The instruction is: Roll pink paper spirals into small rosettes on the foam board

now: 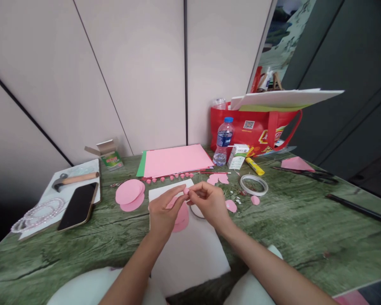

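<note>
My left hand point(165, 207) and my right hand point(209, 201) meet over a white sheet point(190, 258). Between their pinched fingertips is a small piece of pink paper point(186, 191), which looks curled; the fingers partly cover it. Pink paper discs point(181, 222) lie on the sheet below my left hand. Beside my right hand a round, pale-centred thing point(197, 211) is half hidden. Several small pink paper rolls point(162, 179) form a row beyond the hands. To the left, more pink paper circles point(128, 192) are stacked loosely.
Behind are pink sheets point(178, 161), a water bottle point(224, 142), a small white box point(238, 156) and a red bag point(235, 123). Rightward lie a glue stick point(255, 166), a tape roll point(254, 185) and scissors point(317, 174). A phone point(78, 207) and hammer point(73, 179) lie left.
</note>
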Demonstrator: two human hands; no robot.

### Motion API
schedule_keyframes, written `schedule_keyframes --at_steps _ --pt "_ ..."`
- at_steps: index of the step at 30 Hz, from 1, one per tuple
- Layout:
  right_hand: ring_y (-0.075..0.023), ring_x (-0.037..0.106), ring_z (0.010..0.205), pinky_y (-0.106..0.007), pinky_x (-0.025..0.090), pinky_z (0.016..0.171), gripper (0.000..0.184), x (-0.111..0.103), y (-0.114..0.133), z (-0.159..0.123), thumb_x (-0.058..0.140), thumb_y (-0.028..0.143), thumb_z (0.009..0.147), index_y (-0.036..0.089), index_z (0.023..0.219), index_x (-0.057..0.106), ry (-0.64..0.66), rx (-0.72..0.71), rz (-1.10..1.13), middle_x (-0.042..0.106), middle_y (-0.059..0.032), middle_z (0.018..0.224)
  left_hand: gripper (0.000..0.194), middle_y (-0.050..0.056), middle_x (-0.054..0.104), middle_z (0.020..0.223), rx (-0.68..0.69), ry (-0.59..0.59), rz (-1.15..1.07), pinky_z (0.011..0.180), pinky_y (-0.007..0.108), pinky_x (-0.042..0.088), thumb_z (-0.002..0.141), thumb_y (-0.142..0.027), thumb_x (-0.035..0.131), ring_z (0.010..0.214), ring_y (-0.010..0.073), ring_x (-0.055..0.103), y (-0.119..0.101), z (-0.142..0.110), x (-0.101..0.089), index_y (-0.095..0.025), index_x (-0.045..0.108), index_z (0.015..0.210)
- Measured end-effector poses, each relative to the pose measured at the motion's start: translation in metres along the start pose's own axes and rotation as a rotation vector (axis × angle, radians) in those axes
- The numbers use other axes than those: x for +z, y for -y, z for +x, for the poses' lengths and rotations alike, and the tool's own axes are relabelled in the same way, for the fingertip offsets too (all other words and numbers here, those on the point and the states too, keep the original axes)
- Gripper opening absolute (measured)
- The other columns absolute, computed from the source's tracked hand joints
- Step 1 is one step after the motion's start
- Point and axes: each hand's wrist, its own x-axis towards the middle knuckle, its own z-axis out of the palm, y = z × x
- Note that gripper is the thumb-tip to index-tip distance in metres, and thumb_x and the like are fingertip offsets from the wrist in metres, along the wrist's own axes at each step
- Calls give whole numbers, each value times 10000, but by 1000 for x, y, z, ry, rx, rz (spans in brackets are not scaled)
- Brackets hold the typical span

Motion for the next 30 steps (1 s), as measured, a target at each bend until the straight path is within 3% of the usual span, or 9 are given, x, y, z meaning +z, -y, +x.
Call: schedule_keyframes --at_steps 6,10,14,18,21,24,26,30 --pt "-125 596 558 -278 556 544 193 2 -3 2 663 337 646 155 655 600 20 73 130 617 1 608 333 53 631 1035 3 66 -78 820 356 503 736 -190 586 891 182 612 3 0 2 -235 586 1066" --pt "-124 588 575 -265 529 571 99 2 -1 -1 630 260 667 163 656 616 32 -33 2 626 -2 629 368 32 580 904 -23 70 -174 802 328 501 747 -154 550 842 148 589 3 0 5 -236 530 1106" --pt "-126 578 608 -235 497 555 63 2 1 -4 586 208 687 172 651 623 34 -147 -169 627 -10 646 263 32 555 898 -89 59 -226 781 304 502 765 -162 529 841 140 580 -1 -2 7 -210 535 1024" --pt "-125 577 581 -258 524 548 87 3 -2 -2 611 249 659 166 634 606 35 -13 -26 612 -1 624 167 43 567 902 -140 68 -223 751 302 510 761 -181 536 832 151 583 -3 -2 8 -191 553 927" --pt "-125 585 561 -263 536 511 138 4 -5 1 638 291 623 159 620 595 35 124 102 609 7 599 218 42 555 939 -124 69 -214 763 311 505 744 -166 547 836 146 576 -1 -2 7 -204 540 959" --pt "-121 586 552 -255 532 509 145 5 -5 1 644 291 612 155 611 593 42 169 125 610 8 584 310 37 546 942 -112 65 -191 777 323 498 740 -150 540 830 142 572 1 -3 8 -224 505 1039" --pt "-116 571 533 -254 522 510 124 5 -3 0 636 272 619 158 602 590 48 137 90 601 11 572 329 35 549 909 -123 69 -179 784 327 493 748 -149 527 828 145 573 1 -4 8 -227 493 1067" --pt "-130 570 588 -257 496 564 58 5 1 -5 584 200 667 170 626 613 43 -88 -155 617 -7 625 281 40 561 901 -205 60 -236 754 300 494 754 -155 513 841 151 576 -2 -4 9 -207 508 1030"
